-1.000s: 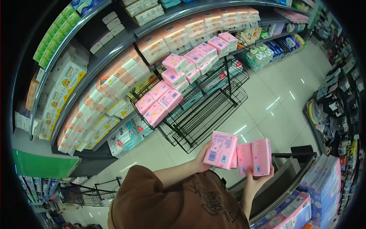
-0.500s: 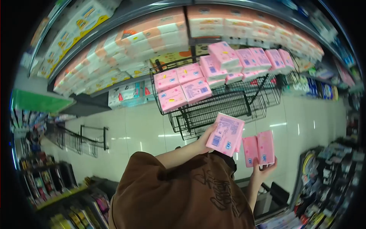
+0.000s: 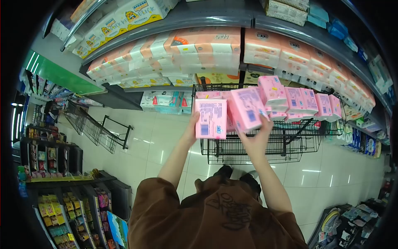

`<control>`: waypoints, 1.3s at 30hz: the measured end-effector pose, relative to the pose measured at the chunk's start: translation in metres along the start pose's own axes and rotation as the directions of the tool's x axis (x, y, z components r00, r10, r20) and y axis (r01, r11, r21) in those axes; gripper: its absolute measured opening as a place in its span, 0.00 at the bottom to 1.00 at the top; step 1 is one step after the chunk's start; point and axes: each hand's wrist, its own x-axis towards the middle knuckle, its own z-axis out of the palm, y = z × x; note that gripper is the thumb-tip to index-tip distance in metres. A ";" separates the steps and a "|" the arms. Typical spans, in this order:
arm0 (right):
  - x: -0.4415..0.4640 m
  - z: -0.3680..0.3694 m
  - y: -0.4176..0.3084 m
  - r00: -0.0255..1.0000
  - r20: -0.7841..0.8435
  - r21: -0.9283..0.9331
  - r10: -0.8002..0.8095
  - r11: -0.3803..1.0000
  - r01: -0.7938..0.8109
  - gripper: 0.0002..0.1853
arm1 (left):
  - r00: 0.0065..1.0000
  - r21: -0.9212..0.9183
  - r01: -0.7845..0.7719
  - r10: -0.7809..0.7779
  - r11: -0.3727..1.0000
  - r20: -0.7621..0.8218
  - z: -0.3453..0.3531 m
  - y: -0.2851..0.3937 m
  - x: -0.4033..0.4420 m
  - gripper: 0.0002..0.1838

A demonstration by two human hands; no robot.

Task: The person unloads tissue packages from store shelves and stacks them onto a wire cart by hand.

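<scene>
By the left hand (image 3: 192, 126), a pink tissue pack (image 3: 211, 119) is gripped along its left edge, before the black wire cart (image 3: 290, 143); light pressure should spare the wrap. By the right hand (image 3: 258, 139), a tilted tissue pack (image 3: 247, 107) is gripped from below; levelling would steady it. Further right, stacked packs (image 3: 295, 102) are borne by the cart.

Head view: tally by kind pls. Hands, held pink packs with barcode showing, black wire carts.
Hands: 2, left hand and right hand
Held pink packs, barcode showing: 2, left-hand pack and right-hand pack
Black wire carts: 2, near cart and side cart
Total: 6. Cannot tell whether more packs hide beneath the held ones.
</scene>
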 end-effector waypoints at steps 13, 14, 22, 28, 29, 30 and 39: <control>-0.002 0.049 0.018 0.982 0.160 -0.109 -0.098 0.987 0.117 0.39 | 0.991 0.315 0.042 0.002 0.948 -0.137 0.017 0.013 0.018 0.42; 0.001 0.056 0.016 0.981 0.154 -0.139 -0.120 0.980 0.142 0.38 | 0.989 0.286 0.030 0.013 0.958 -0.147 0.019 0.013 0.021 0.42; 0.039 0.095 0.004 0.988 0.116 -0.273 -0.100 0.954 0.128 0.43 | 0.991 0.242 0.000 0.032 0.970 -0.128 -0.005 0.021 0.075 0.34; 0.046 0.094 -0.004 0.995 0.062 -0.157 -0.084 0.983 0.093 0.38 | 0.966 0.344 -0.188 0.237 0.920 -0.107 -0.004 0.017 0.049 0.34; 0.043 0.094 -0.005 0.995 0.063 -0.137 -0.082 0.986 0.090 0.38 | 0.953 0.384 -0.219 0.282 0.897 -0.114 -0.001 0.019 0.039 0.34; 0.037 0.092 -0.009 0.995 0.064 -0.116 -0.080 0.989 0.087 0.38 | 0.937 0.355 -0.258 0.323 0.899 -0.135 0.001 0.016 0.030 0.34; -0.064 0.016 0.015 0.969 0.228 0.079 -0.090 0.994 0.074 0.42 | 0.954 0.307 -0.075 0.158 0.949 -0.255 -0.028 -0.029 -0.071 0.33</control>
